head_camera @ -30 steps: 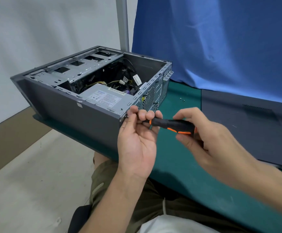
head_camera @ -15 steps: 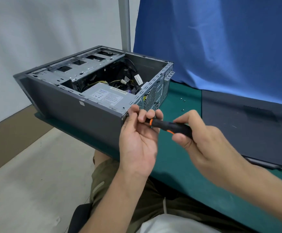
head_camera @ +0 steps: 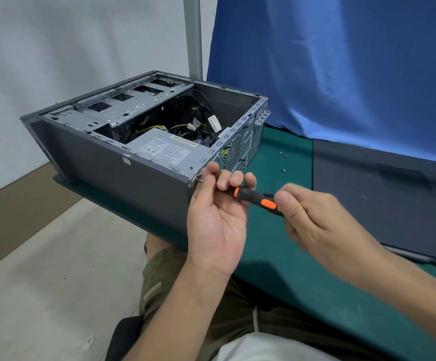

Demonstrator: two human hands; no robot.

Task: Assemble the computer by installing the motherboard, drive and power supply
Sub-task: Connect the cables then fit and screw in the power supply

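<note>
Power supply [head_camera: 170,152] sits in the case [head_camera: 133,183], near rear corner, 10 o'clock from my hands. Left hand [head_camera: 217,217] fingers [head_camera: 236,179] pinch the screwdriver [head_camera: 258,200] shaft at the screw [head_camera: 200,179]; right hand [head_camera: 316,220] grips its handle. My call: keep shaft square to hole, light pressure, slow turns.

My left hand [head_camera: 215,217] is hiding the shaft of the black-and-orange screwdriver [head_camera: 258,200]; the view's right edge is cropping the flat dark grey metal side panel [head_camera: 381,204].

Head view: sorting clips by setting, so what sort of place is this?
Probably a makeshift recording bench: green mat, blue cloth backdrop, opened computer case beside loose screws.
</note>
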